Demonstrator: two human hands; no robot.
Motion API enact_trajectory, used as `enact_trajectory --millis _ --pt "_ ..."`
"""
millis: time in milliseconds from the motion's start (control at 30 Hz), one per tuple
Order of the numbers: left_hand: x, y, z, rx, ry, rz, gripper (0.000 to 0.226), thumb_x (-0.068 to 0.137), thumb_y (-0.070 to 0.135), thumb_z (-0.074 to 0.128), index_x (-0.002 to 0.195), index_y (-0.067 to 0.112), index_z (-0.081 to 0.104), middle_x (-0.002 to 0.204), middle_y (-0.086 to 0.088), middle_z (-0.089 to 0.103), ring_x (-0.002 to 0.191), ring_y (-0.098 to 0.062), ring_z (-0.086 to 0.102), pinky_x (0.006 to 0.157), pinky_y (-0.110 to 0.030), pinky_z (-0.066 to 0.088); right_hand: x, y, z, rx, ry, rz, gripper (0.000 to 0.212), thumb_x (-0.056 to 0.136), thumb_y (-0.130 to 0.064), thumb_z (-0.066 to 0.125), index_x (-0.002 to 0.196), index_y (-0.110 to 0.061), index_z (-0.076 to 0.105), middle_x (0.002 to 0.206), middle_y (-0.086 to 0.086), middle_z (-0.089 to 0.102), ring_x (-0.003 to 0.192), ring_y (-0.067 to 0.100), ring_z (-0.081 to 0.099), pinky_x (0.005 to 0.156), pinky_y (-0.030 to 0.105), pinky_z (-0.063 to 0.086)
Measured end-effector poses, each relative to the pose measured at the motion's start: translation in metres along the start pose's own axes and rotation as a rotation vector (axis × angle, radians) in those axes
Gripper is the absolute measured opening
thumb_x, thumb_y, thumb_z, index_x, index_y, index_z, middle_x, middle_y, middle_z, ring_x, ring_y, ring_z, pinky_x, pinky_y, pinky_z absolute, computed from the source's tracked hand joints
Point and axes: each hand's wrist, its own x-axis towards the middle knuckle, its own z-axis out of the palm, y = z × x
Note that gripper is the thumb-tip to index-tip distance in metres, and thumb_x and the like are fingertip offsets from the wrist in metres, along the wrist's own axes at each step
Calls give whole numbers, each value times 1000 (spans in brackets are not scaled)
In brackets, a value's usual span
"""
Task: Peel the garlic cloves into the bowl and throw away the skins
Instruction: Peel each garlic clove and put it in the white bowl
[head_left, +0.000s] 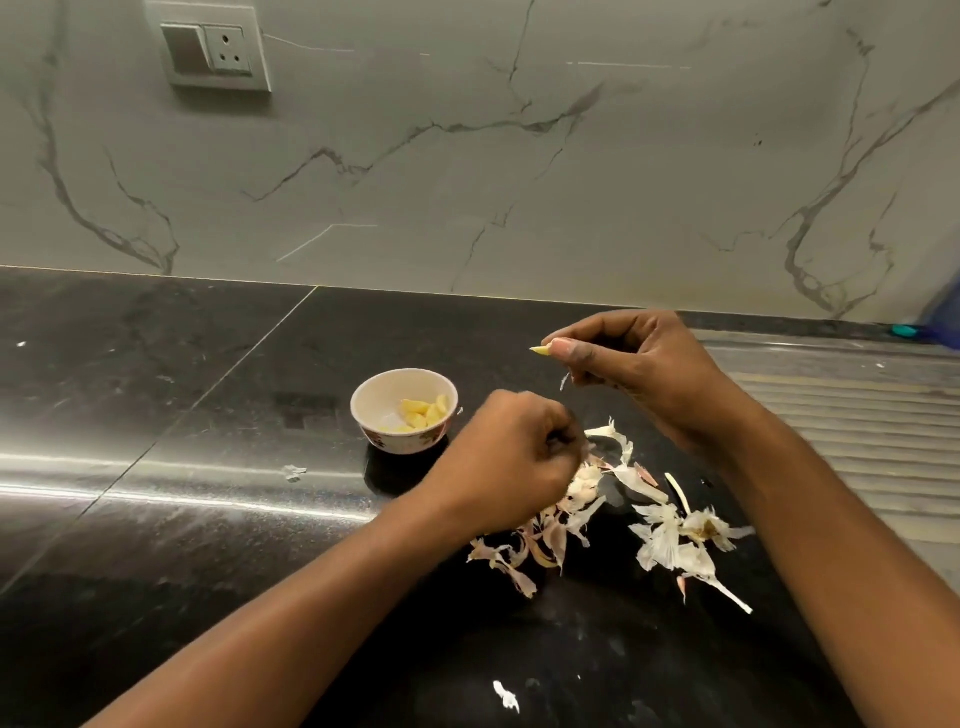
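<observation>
A small white bowl (363, 402) with a floral band stands on the black counter and holds several peeled yellow garlic cloves (423, 410). My right hand (639, 366) is raised right of the bowl and pinches a peeled garlic clove (540, 351) whose tip pokes out past my fingertips. My left hand (511, 462) is low over the counter with its fingers curled, touching the pile of papery garlic skins (587, 493); whether it grips any skin is hidden. More skins (675, 540) lie to the right.
The black stone counter (208, 519) runs to a marble wall with a socket and switch plate (215, 49). A ribbed steel draining board (852, 415) lies at the right. Small skin scraps (506, 696) lie near the front edge.
</observation>
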Motion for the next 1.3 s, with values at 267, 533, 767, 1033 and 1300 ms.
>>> enact_trajectory --millis 267,533,767,1033,1300 --pt "3 -5 4 92 -56 -1 17 97 18 63 99 15 79 79 2 75 67 -11 68 66 -44 59 52 -15 48 -351 -294 45 17 96 -22 80 110 -15 84 101 -4 82 94 14 77 83 26 64" --pt "4 -5 2 122 -60 2 17 96 17 65 101 15 81 86 2 78 72 -10 70 72 -39 62 67 -19 66 -355 -339 45 20 97 -19 78 116 -14 83 105 -2 83 100 19 77 87 30 65" --pt "6 -10 -12 55 17 -17 12 93 13 75 99 16 84 89 6 81 73 -3 73 73 -28 63 34 -28 10 -155 -206 36 24 95 -19 78 117 -11 81 112 0 82 104 15 76 90 27 63" --pt "6 -12 -38 -155 79 -150 7 87 9 84 93 7 81 78 -4 79 66 -13 75 61 -22 58 -20 9 -30 19 -201 129 26 84 -13 84 109 -6 82 97 15 81 78 19 72 70 27 60" --pt "4 -4 -44 -115 35 -171 9 86 8 85 91 6 78 73 -6 78 64 -20 77 58 -27 62 -26 6 -20 -197 -458 197 21 90 -11 83 110 -8 81 94 12 83 74 18 75 59 26 51"
